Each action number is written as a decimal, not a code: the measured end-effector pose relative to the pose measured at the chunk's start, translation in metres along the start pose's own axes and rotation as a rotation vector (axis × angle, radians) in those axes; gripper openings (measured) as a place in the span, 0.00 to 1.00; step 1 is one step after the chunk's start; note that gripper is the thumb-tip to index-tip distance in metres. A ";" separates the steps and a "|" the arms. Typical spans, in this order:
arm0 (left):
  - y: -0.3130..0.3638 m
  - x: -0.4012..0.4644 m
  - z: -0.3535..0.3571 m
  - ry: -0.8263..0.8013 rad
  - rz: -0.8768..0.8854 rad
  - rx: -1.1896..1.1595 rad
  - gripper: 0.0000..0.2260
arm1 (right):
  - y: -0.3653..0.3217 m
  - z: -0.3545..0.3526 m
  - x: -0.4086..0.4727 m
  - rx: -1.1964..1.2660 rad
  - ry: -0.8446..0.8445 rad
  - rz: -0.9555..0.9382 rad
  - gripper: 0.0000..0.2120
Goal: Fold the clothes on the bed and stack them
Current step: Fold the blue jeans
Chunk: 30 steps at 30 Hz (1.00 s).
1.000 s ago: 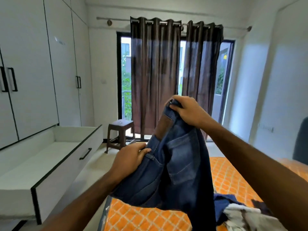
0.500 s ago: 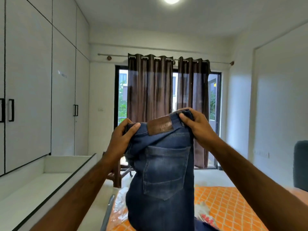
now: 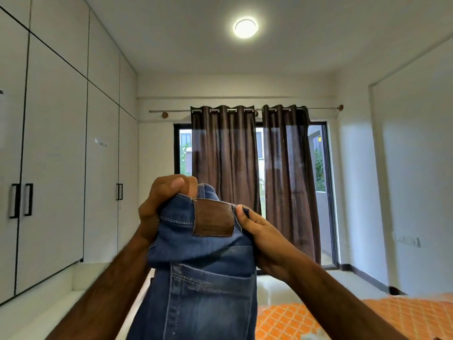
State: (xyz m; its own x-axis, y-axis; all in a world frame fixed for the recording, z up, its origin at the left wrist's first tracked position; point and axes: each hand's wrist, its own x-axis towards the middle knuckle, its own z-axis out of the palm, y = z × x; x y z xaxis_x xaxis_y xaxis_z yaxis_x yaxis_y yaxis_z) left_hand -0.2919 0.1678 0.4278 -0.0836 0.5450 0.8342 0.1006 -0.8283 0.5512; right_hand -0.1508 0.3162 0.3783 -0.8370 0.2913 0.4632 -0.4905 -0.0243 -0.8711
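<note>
1. The left hand (image 3: 163,204) is curled into a fist around the top band of the blue jeans (image 3: 203,285). It grips the left end of the band.
2. The right hand (image 3: 263,239) pinches the right end of the same band, with the thumb on the front and the other fingers hidden behind the cloth.
3. The jeans are held up in the air in front of the person, above the near left corner of the bed (image 3: 367,317). They hang down from both hands, and their lower part runs off the bottom of the picture.
4. A brown patch (image 3: 212,218) sits on the band between the two hands. A back pocket (image 3: 210,288) is below it, facing the person.
5. The left hand is a bit higher than the right hand, so the band is tilted.
6. The bed has an orange cover with a white pattern. Only its near part shows, at the bottom right.
7. White cupboards (image 3: 56,155) stand along the left wall.
8. Brown curtains (image 3: 250,158) hang over a glass door at the far end of the room.
9. A round light (image 3: 245,27) glows on the ceiling.
</note>
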 end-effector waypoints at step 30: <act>0.004 -0.051 -0.014 -0.084 0.180 0.713 0.09 | 0.058 -0.008 -0.020 0.129 0.036 -0.042 0.15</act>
State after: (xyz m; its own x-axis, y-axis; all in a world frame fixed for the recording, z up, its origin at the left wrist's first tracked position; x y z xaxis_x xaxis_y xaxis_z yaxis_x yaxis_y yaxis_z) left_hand -0.3015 0.1346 0.3877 0.0687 0.4403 0.8952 0.7275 -0.6362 0.2570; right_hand -0.1603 0.3170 0.3170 -0.8073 0.3282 0.4905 -0.5538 -0.1340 -0.8218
